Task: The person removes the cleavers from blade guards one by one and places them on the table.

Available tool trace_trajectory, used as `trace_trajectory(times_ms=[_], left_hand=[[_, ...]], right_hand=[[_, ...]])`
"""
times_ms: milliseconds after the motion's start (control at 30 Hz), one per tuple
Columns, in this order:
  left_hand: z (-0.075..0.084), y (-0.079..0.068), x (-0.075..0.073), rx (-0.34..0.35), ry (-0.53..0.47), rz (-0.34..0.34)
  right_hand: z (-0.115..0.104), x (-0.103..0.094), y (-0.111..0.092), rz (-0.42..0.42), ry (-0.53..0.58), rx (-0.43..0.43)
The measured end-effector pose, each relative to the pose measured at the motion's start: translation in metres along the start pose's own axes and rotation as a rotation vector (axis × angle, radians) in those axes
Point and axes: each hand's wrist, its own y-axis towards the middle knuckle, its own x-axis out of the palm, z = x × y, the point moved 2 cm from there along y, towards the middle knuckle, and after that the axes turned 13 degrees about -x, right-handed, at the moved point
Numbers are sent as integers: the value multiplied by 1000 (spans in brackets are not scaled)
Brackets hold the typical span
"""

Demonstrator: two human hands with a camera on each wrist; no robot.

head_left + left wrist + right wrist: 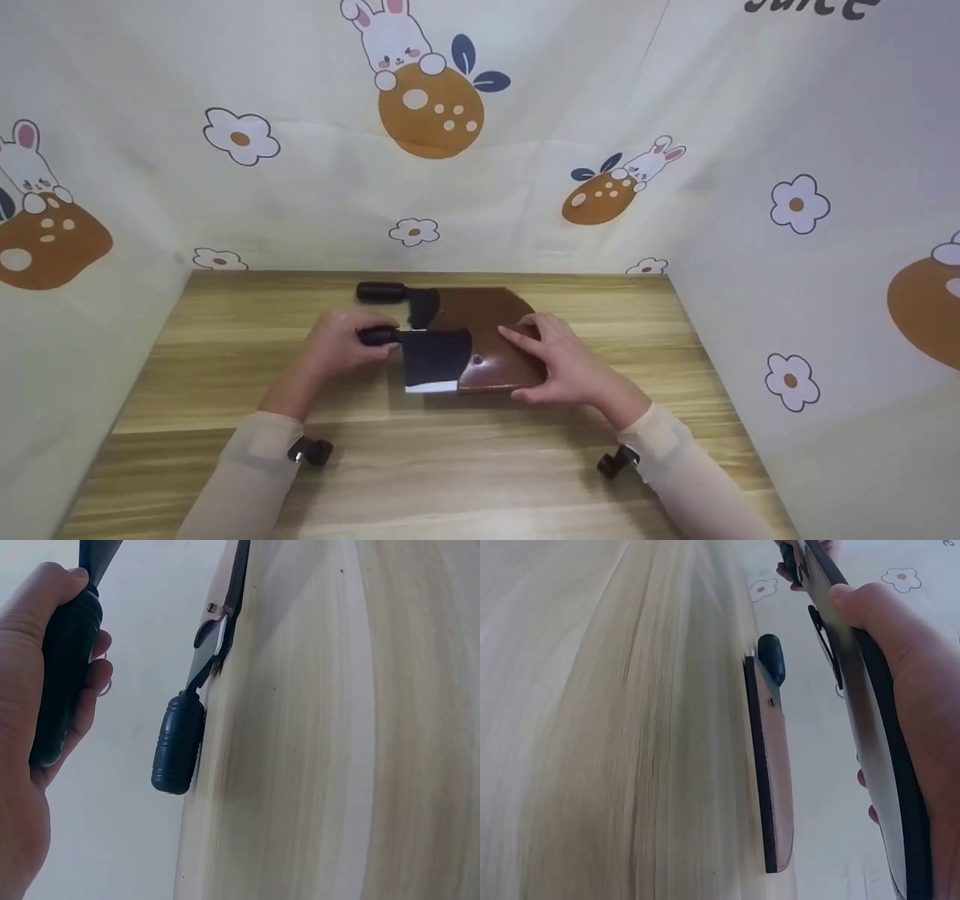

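A cleaver (pixel 435 358) with a dark blade and pale cutting edge is held above the table, partly inside a brown leather sheath (pixel 491 371). My left hand (pixel 337 341) grips its black handle (pixel 69 671), the thumb lying toward the blade end. On the other side, my right hand (pixel 566 364) holds the sheath's far end, thumb on one face and fingertips showing past the other in the right wrist view. Behind it, a second cleaver (pixel 424 306) lies on the table in its own brown sheath (pixel 480 300), its black handle (pixel 178 742) pointing left. Neither hand is seen touching it.
The wood-grain table (pixel 450 465) is bounded at the back and both sides by pale cloth (pixel 300 202) printed with rabbits, oranges and flowers. A small black device (pixel 311 451) is strapped at the left wrist, and another black device (pixel 619 461) at the right.
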Motion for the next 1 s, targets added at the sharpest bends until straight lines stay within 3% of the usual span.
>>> trace_trajectory(times_ms=[200,433,733,1000], left_hand=[[-2,0,-1,23,25,7],[-1,2,-3,-36,34,-33],[2,3,2,-62,133,-47],[5,1,5,-104,82,-36]], right_hand=[[0,-2,3,-2,-20,-24],[0,-2,2,-13,-20,-4],[1,1,1,-26,-46,6],[0,2,1,-7,-31,8]])
